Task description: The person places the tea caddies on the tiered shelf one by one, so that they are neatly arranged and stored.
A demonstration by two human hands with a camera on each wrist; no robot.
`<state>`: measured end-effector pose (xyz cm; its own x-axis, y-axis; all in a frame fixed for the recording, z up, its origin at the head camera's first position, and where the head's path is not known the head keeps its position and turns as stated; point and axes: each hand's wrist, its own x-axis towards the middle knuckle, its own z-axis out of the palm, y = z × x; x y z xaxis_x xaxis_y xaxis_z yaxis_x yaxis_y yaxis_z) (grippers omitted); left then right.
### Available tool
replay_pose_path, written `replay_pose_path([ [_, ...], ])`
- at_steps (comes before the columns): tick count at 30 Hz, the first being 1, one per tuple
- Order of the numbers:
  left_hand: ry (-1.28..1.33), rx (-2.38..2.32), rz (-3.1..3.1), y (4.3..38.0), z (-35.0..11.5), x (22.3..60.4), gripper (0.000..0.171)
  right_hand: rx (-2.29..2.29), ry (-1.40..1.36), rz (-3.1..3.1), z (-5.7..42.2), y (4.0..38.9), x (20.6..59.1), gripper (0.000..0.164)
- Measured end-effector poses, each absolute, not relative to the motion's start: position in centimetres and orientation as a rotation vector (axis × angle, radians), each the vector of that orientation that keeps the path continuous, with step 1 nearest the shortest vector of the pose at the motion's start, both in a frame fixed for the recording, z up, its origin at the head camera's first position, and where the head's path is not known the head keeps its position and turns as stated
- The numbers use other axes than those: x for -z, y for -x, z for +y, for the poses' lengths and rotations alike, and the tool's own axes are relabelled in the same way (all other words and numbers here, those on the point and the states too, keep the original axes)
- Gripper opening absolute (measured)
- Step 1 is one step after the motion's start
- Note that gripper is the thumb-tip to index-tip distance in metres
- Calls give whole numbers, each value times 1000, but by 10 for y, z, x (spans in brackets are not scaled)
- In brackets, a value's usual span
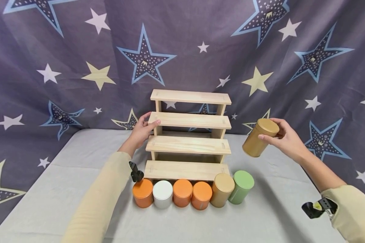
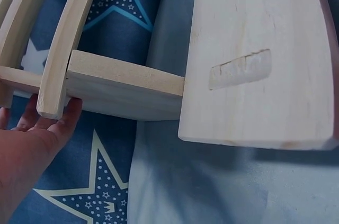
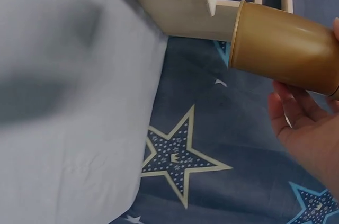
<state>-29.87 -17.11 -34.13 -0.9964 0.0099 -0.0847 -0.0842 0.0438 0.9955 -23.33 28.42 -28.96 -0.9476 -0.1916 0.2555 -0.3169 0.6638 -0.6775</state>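
Note:
A wooden stepped shelf (image 1: pixel 188 145) with several tiers stands on the table. My left hand (image 1: pixel 142 131) grips the left end of its second board from the top, thumb over the board's upper face. In the left wrist view, the fingers of this hand (image 2: pixel 32 150) curl around the board end. To the right of the shelf, my right hand (image 1: pixel 284 138) holds a gold canister (image 1: pixel 258 138) up in the air, tilted, near its lidded end. The right wrist view shows the same gold canister (image 3: pixel 286 46) lying almost sideways, its base toward the shelf.
Along the shelf's front is a row: an orange canister (image 1: pixel 143 193), a white one (image 1: pixel 163 194), two more orange ones, another gold canister (image 1: pixel 222 190) and a green canister (image 1: pixel 241 187). Grey cloth (image 1: pixel 42 202) covers the table. A star-patterned curtain (image 1: pixel 182 50) hangs behind.

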Motion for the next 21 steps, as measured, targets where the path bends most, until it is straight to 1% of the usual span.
replay_pose_path([
  [7,78,-2149,2196,300,-171,344,76,-1189,-400,-2695,266,243,276,66],
  [11,76,-2149,2198,302,-172,345,77,-1180,-403,-2703,258,249,268,68],
  [21,85,-2156,2216,318,-178,364,79,-1231,-384,-2703,233,264,256,70],
])
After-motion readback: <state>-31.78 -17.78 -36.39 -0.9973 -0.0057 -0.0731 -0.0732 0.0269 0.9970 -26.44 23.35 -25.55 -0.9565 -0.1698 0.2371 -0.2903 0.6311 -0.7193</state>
